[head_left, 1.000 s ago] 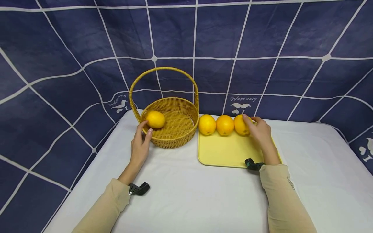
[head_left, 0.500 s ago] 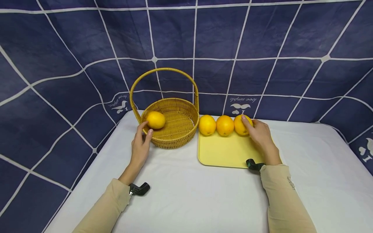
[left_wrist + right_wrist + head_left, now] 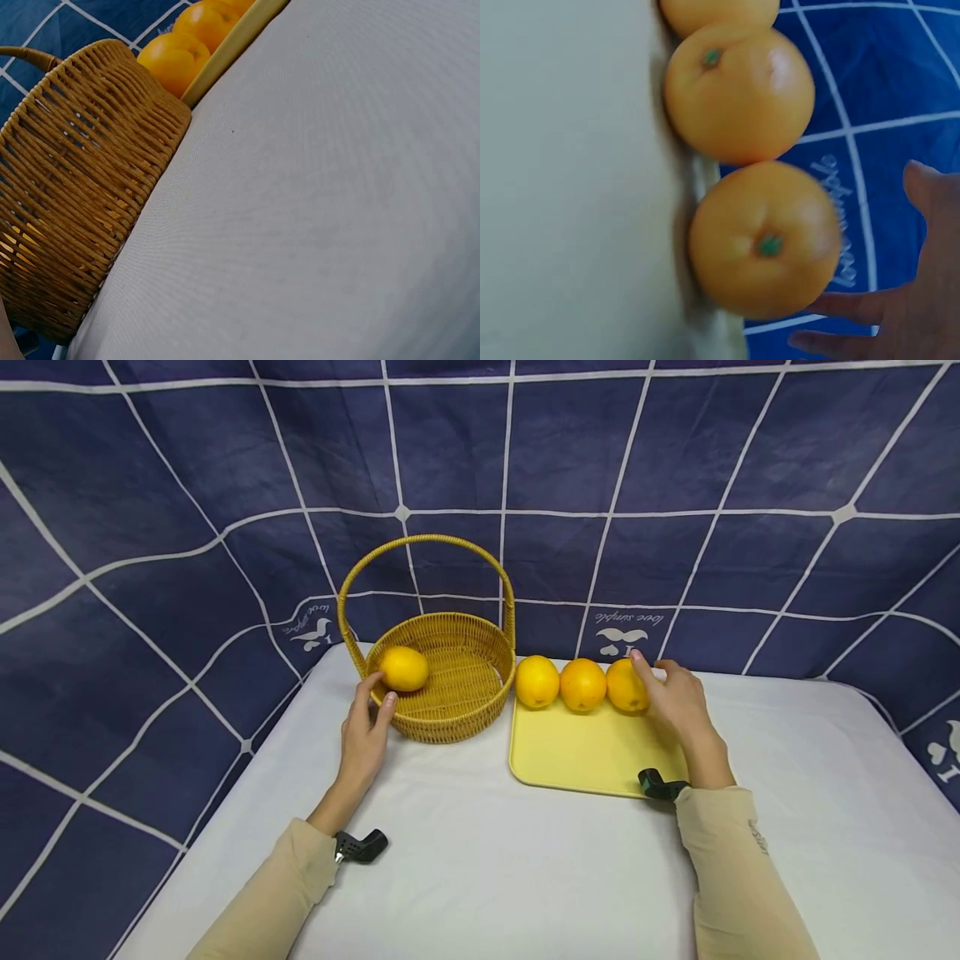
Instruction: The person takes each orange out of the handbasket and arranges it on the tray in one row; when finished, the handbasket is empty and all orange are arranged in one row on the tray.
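My left hand [image 3: 363, 739] is at the near left rim of a woven wicker basket [image 3: 446, 727], its thumb and fingers gripping that rim. One orange [image 3: 405, 669] lies inside the basket, close by the fingertips. On a yellow tray [image 3: 585, 756], three oranges stand in a row along the far edge: the left one [image 3: 537, 682], the middle one [image 3: 582, 685] and the right one [image 3: 624, 686]. My right hand [image 3: 678, 702] is beside the right orange with thumb raised and fingers spread. In the right wrist view, its thumb stands away from that orange [image 3: 769, 244], fingers reaching behind it.
The basket's tall arched handle [image 3: 427, 537] rises above it. A white cloth [image 3: 480, 868] covers the table. Behind and at the left hangs a dark blue curtain [image 3: 562, 460] with white grid lines. A small black camera [image 3: 362, 846] is strapped to each wrist.
My right thumb has lifted off the right orange, and the right hand has drawn slightly to the right. The left hand, basket and oranges keep their places.
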Demonstrator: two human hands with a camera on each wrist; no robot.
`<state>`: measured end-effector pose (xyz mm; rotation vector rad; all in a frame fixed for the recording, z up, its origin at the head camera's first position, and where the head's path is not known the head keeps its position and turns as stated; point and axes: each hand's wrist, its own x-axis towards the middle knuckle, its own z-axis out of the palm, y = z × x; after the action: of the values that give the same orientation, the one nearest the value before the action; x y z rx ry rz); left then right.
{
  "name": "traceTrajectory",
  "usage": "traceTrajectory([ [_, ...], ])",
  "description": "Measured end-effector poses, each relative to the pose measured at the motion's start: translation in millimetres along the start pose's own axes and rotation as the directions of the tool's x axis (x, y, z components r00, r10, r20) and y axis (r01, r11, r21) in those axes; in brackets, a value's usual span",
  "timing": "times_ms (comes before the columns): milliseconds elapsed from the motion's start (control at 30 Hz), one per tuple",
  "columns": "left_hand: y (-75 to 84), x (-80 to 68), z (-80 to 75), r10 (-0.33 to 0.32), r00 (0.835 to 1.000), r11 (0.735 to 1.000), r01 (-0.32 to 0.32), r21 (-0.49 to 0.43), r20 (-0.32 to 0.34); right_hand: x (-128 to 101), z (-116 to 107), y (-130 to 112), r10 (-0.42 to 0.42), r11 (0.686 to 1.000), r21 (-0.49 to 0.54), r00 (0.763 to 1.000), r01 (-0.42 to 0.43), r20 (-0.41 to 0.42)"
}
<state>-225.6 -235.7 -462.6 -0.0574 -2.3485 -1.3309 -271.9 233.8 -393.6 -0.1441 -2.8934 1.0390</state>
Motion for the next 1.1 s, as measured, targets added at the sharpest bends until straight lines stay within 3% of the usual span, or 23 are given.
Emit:
traceTrajectory([
  [167,1.7,-0.7,-2.3,-0.003,1.000,1.000,0.003,-0.001,-0.002,-5.8,-7.8,-24.0,-0.078,0.996,0.043,0.995,0.081,-0.062],
  [433,5.6,1.8,-3.9,-0.006,1.000,1.000,0.006,-0.001,-0.006,-28.0,-12.0,-79.7,-0.164,0.979,0.126,0.986,0.158,0.041],
  [733,4.3,5.0,-5.2,-0.001,1.000,1.000,0.001,-0.013,-0.016,-31.4,26.5,-131.8,-0.312,0.944,0.145,0.944,0.296,0.104],
  [900,2.3,3.7,-3.5,-0.005,1.000,1.000,0.004,-0.016,-0.025,-30.3,49.9,-158.2,-0.407,0.906,0.191,0.902,0.378,0.146],
  [1100,1.7,-0.5,-1.3,-0.027,1.000,1.000,0.027,0.000,-0.001,-28.9,76.8,-178.2,-0.459,0.880,0.246,0.863,0.407,0.213],
])
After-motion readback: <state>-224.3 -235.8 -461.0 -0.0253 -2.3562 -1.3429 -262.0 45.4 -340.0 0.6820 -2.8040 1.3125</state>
